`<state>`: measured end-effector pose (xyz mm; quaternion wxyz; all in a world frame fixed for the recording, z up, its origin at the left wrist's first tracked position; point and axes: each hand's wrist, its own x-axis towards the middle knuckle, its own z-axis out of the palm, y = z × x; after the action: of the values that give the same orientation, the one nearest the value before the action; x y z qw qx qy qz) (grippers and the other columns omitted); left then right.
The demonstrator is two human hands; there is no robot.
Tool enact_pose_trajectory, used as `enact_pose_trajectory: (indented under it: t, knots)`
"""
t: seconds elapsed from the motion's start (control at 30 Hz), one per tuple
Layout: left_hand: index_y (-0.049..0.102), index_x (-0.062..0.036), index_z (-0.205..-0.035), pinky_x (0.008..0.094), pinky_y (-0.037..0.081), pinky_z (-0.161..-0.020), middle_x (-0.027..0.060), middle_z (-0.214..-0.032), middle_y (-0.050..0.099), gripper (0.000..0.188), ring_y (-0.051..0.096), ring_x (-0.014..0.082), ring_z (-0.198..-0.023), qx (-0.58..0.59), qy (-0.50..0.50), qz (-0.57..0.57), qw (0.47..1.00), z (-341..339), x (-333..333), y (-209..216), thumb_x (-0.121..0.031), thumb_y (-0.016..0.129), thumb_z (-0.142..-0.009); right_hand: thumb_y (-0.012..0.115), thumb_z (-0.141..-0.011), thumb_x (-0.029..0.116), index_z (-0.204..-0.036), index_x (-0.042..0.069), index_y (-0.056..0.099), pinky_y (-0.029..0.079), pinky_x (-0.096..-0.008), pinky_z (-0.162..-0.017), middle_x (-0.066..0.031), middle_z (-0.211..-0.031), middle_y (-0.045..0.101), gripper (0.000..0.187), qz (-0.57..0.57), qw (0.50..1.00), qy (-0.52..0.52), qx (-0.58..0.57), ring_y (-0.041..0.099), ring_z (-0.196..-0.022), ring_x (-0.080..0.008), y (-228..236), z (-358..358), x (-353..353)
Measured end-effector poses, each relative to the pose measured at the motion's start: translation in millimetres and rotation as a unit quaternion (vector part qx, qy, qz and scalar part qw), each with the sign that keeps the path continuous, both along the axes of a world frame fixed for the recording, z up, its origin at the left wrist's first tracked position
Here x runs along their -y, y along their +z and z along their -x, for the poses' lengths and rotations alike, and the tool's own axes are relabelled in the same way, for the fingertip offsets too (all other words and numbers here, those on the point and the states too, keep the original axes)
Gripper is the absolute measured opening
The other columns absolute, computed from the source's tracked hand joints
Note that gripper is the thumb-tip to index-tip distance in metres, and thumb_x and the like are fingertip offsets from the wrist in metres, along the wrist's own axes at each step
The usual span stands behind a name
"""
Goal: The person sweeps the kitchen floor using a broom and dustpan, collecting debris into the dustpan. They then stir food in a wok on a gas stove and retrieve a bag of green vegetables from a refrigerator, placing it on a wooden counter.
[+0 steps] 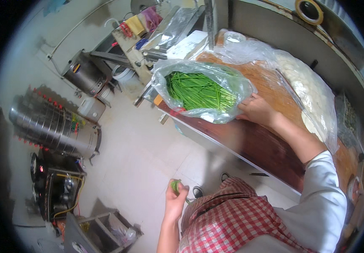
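A clear plastic bag (239, 80) lies open on the table, its mouth spread wide. Inside it is a heap of long green chives (196, 90). The bag's right edge is pinched in my right hand (255, 109), fingers closed on the plastic. Low over the floor, beside my checked apron, my left hand (176, 198) is closed around a small green bunch (174, 185) that looks like chives too. Part of that bunch is hidden by my fingers.
The wooden table (270, 143) has a dark red front part. White dough (302, 80) lies under plastic film at its back right. On the left stand a tall steel cooker (53, 126), a steel pot (85, 74) and an open cabinet (104, 232).
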<state>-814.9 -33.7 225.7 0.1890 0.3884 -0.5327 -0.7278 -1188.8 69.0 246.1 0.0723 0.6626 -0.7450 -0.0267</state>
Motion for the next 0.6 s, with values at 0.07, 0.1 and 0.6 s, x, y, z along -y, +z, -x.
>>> enact_pose_trajectory:
  t: [0.07,0.1,0.6]
  knots:
    - [0.044,-0.0078,-0.084,0.0242,0.036,-0.056,-0.0025,-0.069,0.038,0.006,0.038,0.0075,-0.06,0.046,-0.062,0.106,0.991,15,9,0,-0.005,0.05,-0.085,0.058,-0.08,0.03,-0.088,0.007,0.058,0.041,-0.0349,-0.078,-0.0054,-0.082,0.057,0.024,0.08,0.997,0.008,0.021,0.057,-0.083,-0.0226,-7,-1,-10]
    - [0.045,-0.007,-0.086,0.0262,0.038,-0.056,0.0001,-0.068,0.041,0.004,0.042,0.0115,-0.06,0.056,-0.088,0.2,0.974,33,14,1,-0.005,0.048,-0.086,0.058,-0.081,0.03,-0.091,0.008,0.058,0.041,-0.0353,-0.078,-0.0047,-0.083,0.057,0.025,0.121,0.992,0.015,0.033,0.056,-0.085,-0.0221,-10,-2,-14]
    - [0.051,-0.0032,-0.111,0.0378,0.051,-0.064,0.0088,-0.092,0.059,0.035,0.055,0.0267,-0.089,0.206,-0.296,0.695,0.623,206,30,-69,-0.005,0.047,-0.076,0.053,-0.086,0.034,-0.117,0.008,0.051,0.039,-0.0379,-0.074,-0.0114,-0.08,0.058,0.04,0.171,0.97,-0.16,0.061,0.055,-0.073,-0.0251,-48,82,-22]
